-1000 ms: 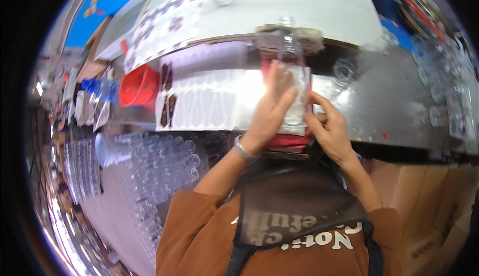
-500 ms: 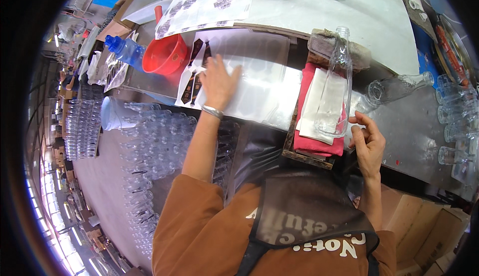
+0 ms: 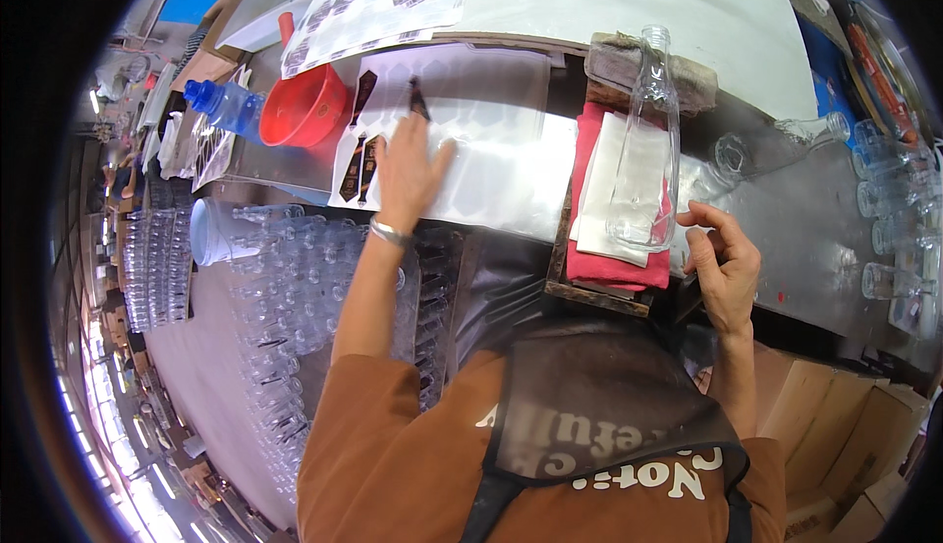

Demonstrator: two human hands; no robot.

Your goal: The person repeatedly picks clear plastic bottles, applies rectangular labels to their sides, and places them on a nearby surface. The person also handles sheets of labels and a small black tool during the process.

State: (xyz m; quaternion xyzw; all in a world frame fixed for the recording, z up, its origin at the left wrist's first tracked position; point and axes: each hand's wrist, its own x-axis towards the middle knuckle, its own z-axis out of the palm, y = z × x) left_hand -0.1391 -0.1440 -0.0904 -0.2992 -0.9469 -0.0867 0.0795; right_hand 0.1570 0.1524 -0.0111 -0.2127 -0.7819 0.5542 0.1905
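Blue bottle (image 3: 232, 109) beside red bucket (image 3: 303, 107)

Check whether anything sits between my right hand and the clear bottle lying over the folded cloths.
Nothing visible: your right hand is beside the clear bottle, near its base; the white cloth and pink cloth lie beneath the bottle.

Two hands: left hand (image 3: 413, 178), right hand (image 3: 722, 270). Four labels (image 3: 369, 165): one at the left fingertips, three left of that hand. Farther left, one red tub (image 3: 305, 111), one blue bottle (image 3: 231, 108). Two clear bottles: one (image 3: 643, 165) just left of the right hand, one (image 3: 776, 147) beyond it. Under the nearer, two cloths, white (image 3: 597, 221) and pink (image 3: 619, 271).
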